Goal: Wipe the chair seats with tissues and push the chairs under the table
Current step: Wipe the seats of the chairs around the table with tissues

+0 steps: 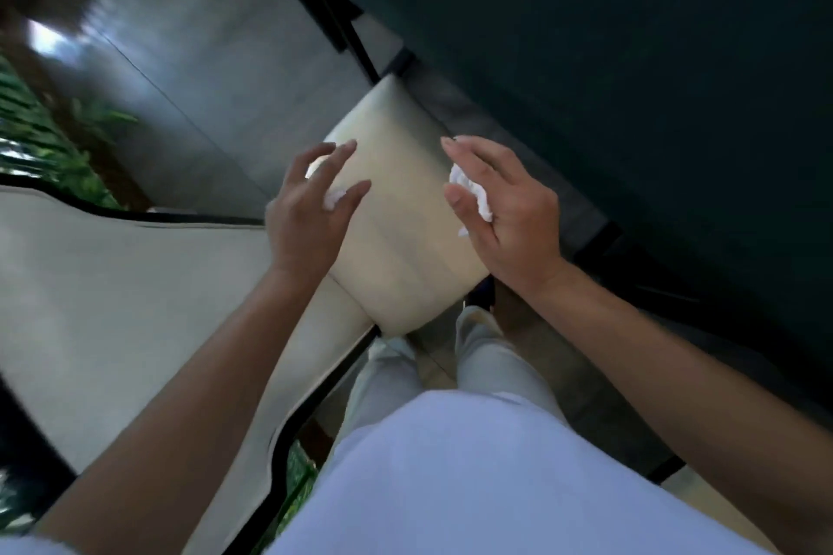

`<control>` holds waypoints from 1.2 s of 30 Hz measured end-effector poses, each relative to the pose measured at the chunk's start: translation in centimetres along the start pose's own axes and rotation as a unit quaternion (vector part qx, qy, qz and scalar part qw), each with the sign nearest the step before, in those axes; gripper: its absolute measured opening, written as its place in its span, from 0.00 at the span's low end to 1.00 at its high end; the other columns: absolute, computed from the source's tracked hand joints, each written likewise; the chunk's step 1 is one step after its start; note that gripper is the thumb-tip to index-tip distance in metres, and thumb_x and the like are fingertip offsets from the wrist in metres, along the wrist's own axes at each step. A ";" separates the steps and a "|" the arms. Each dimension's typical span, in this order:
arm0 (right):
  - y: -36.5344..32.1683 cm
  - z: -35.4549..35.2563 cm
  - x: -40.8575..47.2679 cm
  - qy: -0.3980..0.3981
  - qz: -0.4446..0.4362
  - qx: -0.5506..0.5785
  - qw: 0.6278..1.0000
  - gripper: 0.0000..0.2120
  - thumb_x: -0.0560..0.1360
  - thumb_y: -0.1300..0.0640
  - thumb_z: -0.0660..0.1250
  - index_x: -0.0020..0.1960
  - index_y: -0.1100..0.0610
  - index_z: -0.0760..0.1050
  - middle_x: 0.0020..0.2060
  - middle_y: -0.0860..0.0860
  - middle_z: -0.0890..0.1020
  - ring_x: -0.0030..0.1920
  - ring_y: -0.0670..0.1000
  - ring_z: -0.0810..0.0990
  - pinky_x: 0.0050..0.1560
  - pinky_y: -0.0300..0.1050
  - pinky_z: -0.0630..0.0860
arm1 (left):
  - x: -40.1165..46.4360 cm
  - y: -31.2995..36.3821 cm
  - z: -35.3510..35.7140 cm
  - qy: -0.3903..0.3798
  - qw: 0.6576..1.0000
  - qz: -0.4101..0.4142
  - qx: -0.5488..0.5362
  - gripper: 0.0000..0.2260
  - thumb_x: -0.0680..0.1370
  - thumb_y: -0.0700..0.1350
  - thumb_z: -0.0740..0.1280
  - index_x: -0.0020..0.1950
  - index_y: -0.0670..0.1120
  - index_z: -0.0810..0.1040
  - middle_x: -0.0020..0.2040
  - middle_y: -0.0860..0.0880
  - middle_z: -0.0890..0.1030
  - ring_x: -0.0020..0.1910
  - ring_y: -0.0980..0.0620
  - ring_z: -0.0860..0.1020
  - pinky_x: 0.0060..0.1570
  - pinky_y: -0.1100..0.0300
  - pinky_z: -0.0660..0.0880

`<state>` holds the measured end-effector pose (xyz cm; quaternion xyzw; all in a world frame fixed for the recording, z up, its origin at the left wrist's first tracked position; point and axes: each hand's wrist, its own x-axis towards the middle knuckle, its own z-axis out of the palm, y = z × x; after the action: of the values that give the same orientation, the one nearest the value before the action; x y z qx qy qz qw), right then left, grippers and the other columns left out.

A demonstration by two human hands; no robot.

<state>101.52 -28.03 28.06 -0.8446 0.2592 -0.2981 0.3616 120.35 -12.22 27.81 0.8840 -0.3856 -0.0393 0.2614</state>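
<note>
I see both hands over the cream chair seat (405,212). The left hand (311,212) and right hand (505,207) have fingers spread, each with a crumpled tissue (473,194) tucked under the palm.

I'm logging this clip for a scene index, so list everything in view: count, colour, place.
chair seat: one, cream, centre, under both hands
chair back: one, cream with black edging, left
table: one, dark, upper right
tissues: two, white, one under the left hand, one under the right hand
floor: grey, upper left
plants: green, far left edge
hands: left hand, right hand, each over the seat, fingers spread
legs: light trousers, bottom centre
</note>
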 end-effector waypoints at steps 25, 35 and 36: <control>-24.6 -2.6 -5.2 0.133 -0.159 0.033 0.978 0.20 0.83 0.50 0.66 0.71 0.61 0.76 0.68 0.54 0.80 0.67 0.42 0.78 0.62 0.31 0.73 | -13.8 0.0 -28.5 0.244 0.962 0.110 -0.053 0.25 0.79 0.54 0.73 0.74 0.49 0.75 0.74 0.48 0.74 0.71 0.61 0.72 0.65 0.66 0.73; -26.2 -4.1 -3.0 0.181 -0.193 0.038 0.964 0.13 0.83 0.52 0.68 0.62 0.58 0.84 0.66 0.52 0.82 0.62 0.37 0.81 0.58 0.34 0.77 | -12.3 -2.2 -32.5 0.307 0.939 0.154 -0.027 0.22 0.80 0.54 0.72 0.72 0.47 0.77 0.74 0.45 0.74 0.69 0.71 0.69 0.65 0.71 0.70; -26.3 -4.1 -2.1 0.184 -0.195 0.038 0.962 0.13 0.84 0.52 0.68 0.62 0.58 0.83 0.66 0.52 0.82 0.63 0.39 0.81 0.59 0.34 0.77 | -11.8 -2.2 -32.7 0.309 0.938 0.156 -0.026 0.22 0.80 0.53 0.72 0.72 0.48 0.78 0.74 0.46 0.74 0.69 0.71 0.68 0.65 0.73 0.68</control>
<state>103.10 -12.60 49.84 -0.7947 0.1396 -0.5233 0.2742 122.41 11.44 53.29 0.7743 -0.4177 0.2671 0.3932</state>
